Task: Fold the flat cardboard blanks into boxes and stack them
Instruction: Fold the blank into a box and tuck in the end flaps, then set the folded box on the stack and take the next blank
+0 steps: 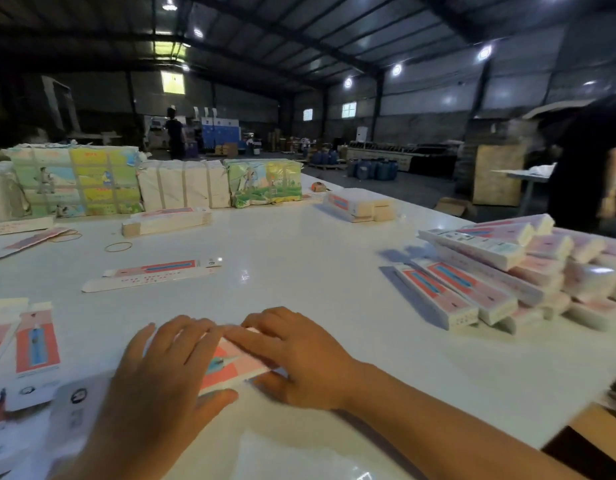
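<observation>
On the white table (299, 258), close to the near edge, a pink and white cardboard blank (230, 367) lay under both hands of the person. The left hand (161, 372) rested on its left part with the fingers spread and flat, the thumb stretched toward the right along the near edge of the blank. The right hand (296, 355) covered its right end, with the fingers long and close together, pointing to the left, so that the fingertips of the two hands almost met over the top edge of the blank. Only the middle of the blank was visible between the hands; its long axis ran roughly from left to right, a little turned, with the right end further from the person. Because of motion blur I could not tell if it was flat or already half folded. To the right, well apart from the hands, stood a stack of folded boxes (514, 271), laid in crossing layers, their long sides going away and to the left. At the left edge lay more flat blanks (36, 344), pointing away from the person. Further on the table one single blank (154, 273) lay crosswise, near a rubber band (118, 247), and behind it wrapped bundles (74, 181) stood in a row.
</observation>
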